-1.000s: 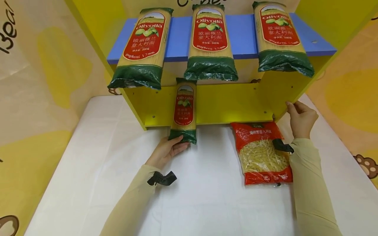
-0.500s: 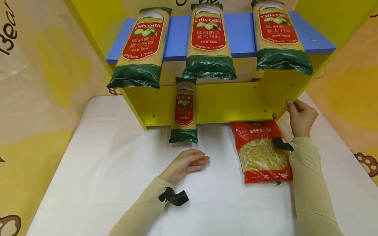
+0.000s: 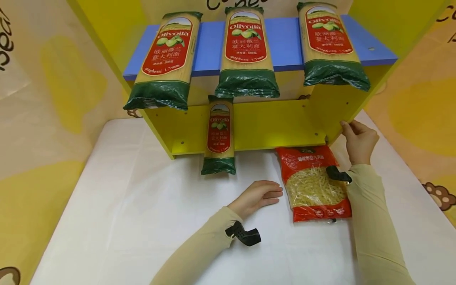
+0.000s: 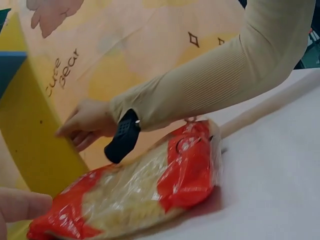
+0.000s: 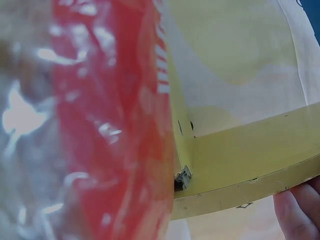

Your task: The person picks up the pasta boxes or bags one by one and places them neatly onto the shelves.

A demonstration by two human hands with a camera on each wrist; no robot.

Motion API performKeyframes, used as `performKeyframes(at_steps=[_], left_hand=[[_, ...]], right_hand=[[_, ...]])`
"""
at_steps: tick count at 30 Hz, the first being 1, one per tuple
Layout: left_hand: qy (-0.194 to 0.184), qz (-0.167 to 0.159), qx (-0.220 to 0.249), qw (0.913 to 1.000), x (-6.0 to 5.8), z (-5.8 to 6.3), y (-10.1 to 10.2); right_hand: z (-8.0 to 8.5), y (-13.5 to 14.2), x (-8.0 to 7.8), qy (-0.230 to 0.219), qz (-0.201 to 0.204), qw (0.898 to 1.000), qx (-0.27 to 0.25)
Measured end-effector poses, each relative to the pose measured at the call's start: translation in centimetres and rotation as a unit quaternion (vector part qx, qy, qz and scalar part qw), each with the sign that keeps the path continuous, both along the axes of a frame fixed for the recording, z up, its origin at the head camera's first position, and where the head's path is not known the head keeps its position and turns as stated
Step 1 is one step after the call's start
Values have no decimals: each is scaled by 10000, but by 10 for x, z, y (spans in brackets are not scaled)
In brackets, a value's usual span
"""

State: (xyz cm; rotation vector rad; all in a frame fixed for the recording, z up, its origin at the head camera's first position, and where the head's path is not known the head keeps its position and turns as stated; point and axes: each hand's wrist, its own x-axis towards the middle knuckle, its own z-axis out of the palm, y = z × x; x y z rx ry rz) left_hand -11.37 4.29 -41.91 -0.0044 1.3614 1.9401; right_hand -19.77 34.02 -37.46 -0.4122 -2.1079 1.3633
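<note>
My left hand point(image 3: 257, 198) is off the table, fingers nearly straight with nothing in them, just left of a red bag of spiral pasta point(image 3: 317, 186). The bag lies against the shelf's front, its window showing the pasta; it fills much of the right wrist view. My right hand point(image 3: 361, 143) pinches the front edge of the yellow shelf's right side panel point(image 3: 342, 107), beyond the bag; the right wrist view shows its fingertips point(image 5: 290, 210) at that edge. A spaghetti pack point(image 3: 219, 134) leans in the lower compartment, its green end jutting forward.
On the blue shelf board point(image 3: 285, 39) lie three more spaghetti packs, left point(image 3: 167, 59), middle point(image 3: 246, 51) and right point(image 3: 329, 43), their green ends overhanging the front. A white cloth point(image 3: 124, 221) covers the table. Printed fabric point(image 3: 71, 79) hangs behind.
My left hand let go of the lower spaghetti pack and moved right and toward me, to beside the pasta bag. The pack stays in the lower compartment. My right hand kept its place on the panel.
</note>
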Motion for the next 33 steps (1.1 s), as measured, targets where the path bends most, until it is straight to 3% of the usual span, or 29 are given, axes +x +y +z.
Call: performKeyframes(at_steps=[4, 9, 12, 15, 18, 21, 25, 28, 33], left_hand=[[12, -69, -32, 10000, -1, 2, 16], [-239, -217, -71, 9995, -5, 10, 30], [-212, -320, -336, 9987, -6, 11, 40], [13, -236, -676, 9974, -3, 10, 51], [184, 64, -872, 9960, 1, 11, 59], [99, 346, -748, 9965, 5, 11, 65], [-294, 405, -502, 9975, 6, 8, 67], [-501, 323, -291, 9978, 7, 4, 64], [-466, 84, 33, 9989, 7, 3, 60]], right_hand=[[1, -1, 0, -60, 14, 10000, -9], [4, 0, 1, -49, 36, 9997, -234], [3, 1, 1, -54, 71, 9992, -386], [1, 1, 0, -52, 73, 9992, -384], [0, 0, -1, -45, 53, 9996, -284], [1, 0, -1, -38, 50, 9996, -264], [0, 0, -1, -44, 43, 9996, -289], [0, 0, 0, 5, 42, 9995, -308], [-1, 0, -1, 122, 72, 9994, -325]])
